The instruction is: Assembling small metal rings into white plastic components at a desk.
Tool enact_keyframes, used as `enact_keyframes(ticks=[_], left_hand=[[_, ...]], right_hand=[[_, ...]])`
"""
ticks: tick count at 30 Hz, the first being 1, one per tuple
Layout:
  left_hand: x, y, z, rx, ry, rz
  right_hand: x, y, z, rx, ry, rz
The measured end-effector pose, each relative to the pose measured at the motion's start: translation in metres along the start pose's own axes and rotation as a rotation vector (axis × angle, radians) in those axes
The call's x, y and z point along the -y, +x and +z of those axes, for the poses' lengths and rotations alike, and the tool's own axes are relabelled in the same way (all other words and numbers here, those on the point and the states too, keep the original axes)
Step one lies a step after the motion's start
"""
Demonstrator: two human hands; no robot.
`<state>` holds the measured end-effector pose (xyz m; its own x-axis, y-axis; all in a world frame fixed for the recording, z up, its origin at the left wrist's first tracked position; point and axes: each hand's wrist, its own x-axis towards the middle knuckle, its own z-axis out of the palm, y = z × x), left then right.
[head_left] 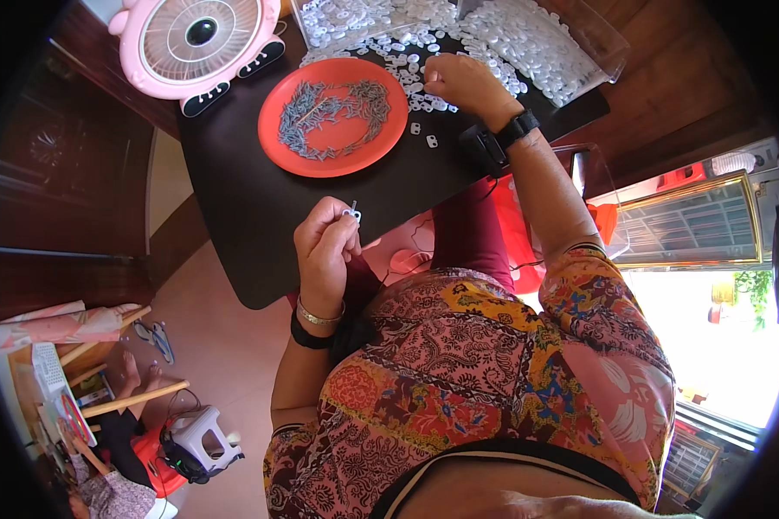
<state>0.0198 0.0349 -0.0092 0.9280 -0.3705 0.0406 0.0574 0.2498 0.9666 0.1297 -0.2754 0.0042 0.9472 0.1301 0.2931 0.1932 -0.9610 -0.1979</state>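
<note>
While the left hand (325, 246) hovers near the close edge of the black table (234, 216), I can see its fingertips pinched shut on one small white plastic piece (352, 211), held up just off the table's near rim. Over at the far side, the right hand (460, 82) is curled down into the heap of white plastic pieces (493, 43); its fingers look closed on something in the pile, though from up here I can't honestly tell whether it has one gripped or is just raking through. Between the two hands sits the orange plate (333, 117), loaded with a ring of thin grey metal pins (320, 108), and a couple of stray white pieces (424, 134) lie just right of it on the bare tabletop. My read on that little piece: featherweight, stiff, smooth and a bit slick, so it wants a fingertip pinch across its flat sides, exactly as the left hand has it; squeeze loosely and it will likely pop away. The pins should be just as light, rigid and pointed, best picked by the shaft. As for packaging, the white pieces spill out of a clear plastic bag (580, 43) spread open at the far right corner, no label I can make out. Far left stands a pink round desk fan (195, 43) on dark feet.
</note>
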Motion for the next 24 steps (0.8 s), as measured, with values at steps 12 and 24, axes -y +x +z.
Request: enact_keyframes(ticks=[12,24], left_hand=[[-0.006,-0.001,0.006,-0.008,-0.026,-0.019],[-0.001,-0.003,-0.001,0.061,0.009,0.109]], right_hand=[[-0.01,0.007,0.007,-0.079,-0.08,-0.087],[0.123,-0.066,-0.036,0.223,1.439,0.079]])
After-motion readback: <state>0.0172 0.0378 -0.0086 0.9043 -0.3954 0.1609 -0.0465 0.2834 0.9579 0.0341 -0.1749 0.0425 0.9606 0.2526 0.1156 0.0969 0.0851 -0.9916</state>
